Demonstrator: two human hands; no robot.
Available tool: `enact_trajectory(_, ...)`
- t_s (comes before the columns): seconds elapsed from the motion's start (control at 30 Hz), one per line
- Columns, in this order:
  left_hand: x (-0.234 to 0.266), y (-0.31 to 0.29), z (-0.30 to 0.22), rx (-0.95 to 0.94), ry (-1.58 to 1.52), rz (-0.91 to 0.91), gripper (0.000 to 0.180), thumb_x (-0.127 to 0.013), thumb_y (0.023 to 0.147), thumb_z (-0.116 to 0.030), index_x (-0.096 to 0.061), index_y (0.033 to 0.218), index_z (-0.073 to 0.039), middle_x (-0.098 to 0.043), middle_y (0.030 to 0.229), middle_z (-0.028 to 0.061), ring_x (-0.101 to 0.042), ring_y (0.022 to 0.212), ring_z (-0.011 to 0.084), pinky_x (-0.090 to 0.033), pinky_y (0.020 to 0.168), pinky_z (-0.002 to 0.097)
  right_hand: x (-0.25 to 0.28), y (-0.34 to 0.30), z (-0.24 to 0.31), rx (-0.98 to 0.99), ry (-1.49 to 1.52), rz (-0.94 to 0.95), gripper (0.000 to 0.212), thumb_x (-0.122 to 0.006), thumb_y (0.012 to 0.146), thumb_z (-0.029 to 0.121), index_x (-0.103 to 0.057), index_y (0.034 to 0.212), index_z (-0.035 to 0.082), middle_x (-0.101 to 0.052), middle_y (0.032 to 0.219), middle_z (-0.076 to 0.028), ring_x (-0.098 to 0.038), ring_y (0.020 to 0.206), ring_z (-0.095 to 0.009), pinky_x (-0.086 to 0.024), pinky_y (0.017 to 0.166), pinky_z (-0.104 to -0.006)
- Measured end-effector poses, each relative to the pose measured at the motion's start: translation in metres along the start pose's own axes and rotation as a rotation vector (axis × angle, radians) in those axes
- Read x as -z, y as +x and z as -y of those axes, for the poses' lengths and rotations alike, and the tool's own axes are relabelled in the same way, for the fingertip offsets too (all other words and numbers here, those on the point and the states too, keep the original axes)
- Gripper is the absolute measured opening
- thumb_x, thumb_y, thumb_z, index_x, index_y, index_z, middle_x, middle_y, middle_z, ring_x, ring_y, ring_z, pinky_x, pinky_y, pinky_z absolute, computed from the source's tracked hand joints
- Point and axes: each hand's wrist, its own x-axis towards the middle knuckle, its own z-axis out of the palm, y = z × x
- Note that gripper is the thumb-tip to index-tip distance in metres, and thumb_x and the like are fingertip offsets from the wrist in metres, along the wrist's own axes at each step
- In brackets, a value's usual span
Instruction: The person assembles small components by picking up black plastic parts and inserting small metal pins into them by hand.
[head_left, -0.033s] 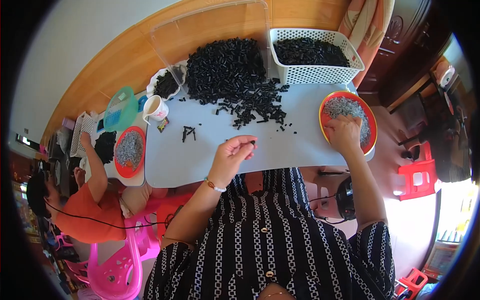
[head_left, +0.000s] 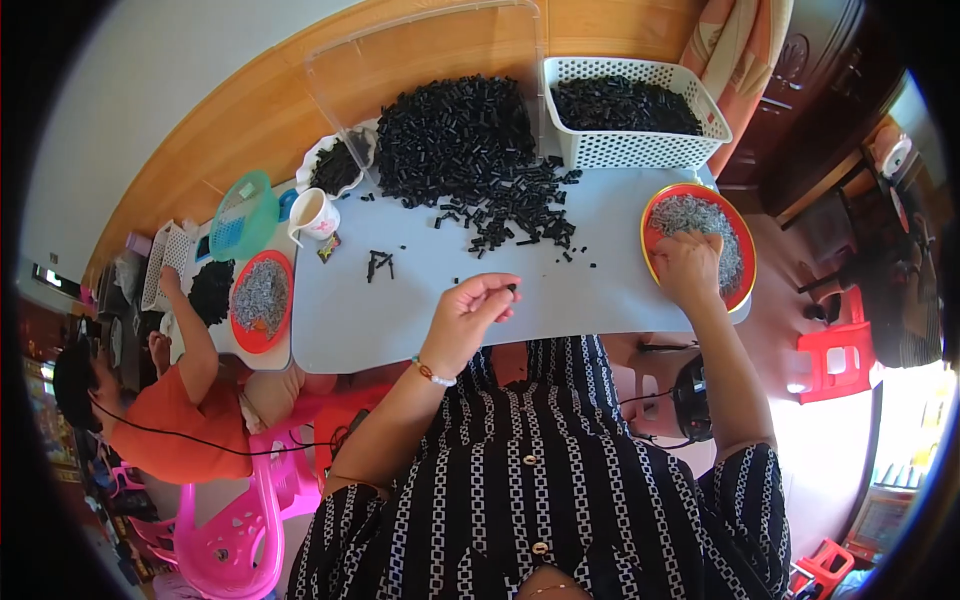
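Above the table's near edge, my left hand (head_left: 474, 312) is closed, thumb and fingertips pinching a small black tube piece (head_left: 512, 288). At the right, my right hand (head_left: 692, 268) reaches over a red plate (head_left: 655, 270) with a yellow rim, its bent fingers down among small grey metal pieces (head_left: 690, 213), which look like screws. Those fingertips are partly hidden, and what they grip cannot be made out. Beyond my hands, a big heap of short black tube pieces (head_left: 455, 140) spills forward over the pale table (head_left: 400, 335).
A white perforated basket (head_left: 640, 150) of black pieces stands at the back right, beside a clear plastic bin (head_left: 543, 60). To the left are a white mug (head_left: 314, 212) and several loose dark pieces (head_left: 380, 264). A co-worker in orange (head_left: 190, 440) sits at another red plate (head_left: 288, 318).
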Motion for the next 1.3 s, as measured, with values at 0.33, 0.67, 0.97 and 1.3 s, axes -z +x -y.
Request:
enact_trajectory(0.33,-0.014,-0.015,0.008,0.074,-0.084,0.034,0.023,-0.058,0.095,-0.011,-0.062,0.114,0.000,-0.066,0.097,0.0044,-0.059,0.084,0.0081,-0.049,0.077,0.0229,-0.004,0.000,-0.002,-0.079,0.119,-0.090,0.006,-0.065,0.079,0.013,-0.061,0.084,0.011,-0.066,0.079,-0.005,-0.062,0.085,-0.023,-0.035,0.087,-0.0433)
enact_trajectory(0.67,-0.019,-0.018,0.011,0.076,-0.084,0.075,0.023,-0.061,0.092,-0.005,-0.062,0.114,0.001,-0.066,0.095,0.0048,-0.059,0.083,0.0081,-0.048,0.076,0.0219,0.011,0.000,0.007,-0.084,0.077,-0.139,0.009,-0.067,0.078,0.016,-0.070,0.087,0.014,-0.068,0.085,-0.004,-0.062,0.086,-0.022,-0.035,0.086,-0.0430)
enact_trajectory(0.97,-0.022,-0.023,-0.002,0.063,-0.214,0.160,0.019,-0.061,0.092,-0.003,-0.064,0.110,0.001,-0.068,0.098,0.0084,-0.063,0.086,0.0123,-0.052,0.081,0.0254,0.005,0.004,0.007,-0.026,-0.058,0.092,0.011,-0.061,0.079,0.017,-0.073,0.080,0.015,-0.068,0.084,-0.005,-0.061,0.090,-0.022,-0.035,0.088,-0.0422)
enact_trajectory(1.3,-0.019,-0.029,-0.013,0.079,-0.513,0.268,0.023,-0.054,0.097,-0.008,-0.060,0.118,-0.001,-0.064,0.096,0.0066,-0.061,0.082,0.0133,-0.051,0.083,0.0296,0.031,-0.001,0.017,-0.157,0.318,-0.228,0.011,-0.060,0.082,0.007,-0.066,0.091,0.005,-0.069,0.083,-0.010,-0.064,0.078,-0.024,-0.041,0.081,-0.0391)
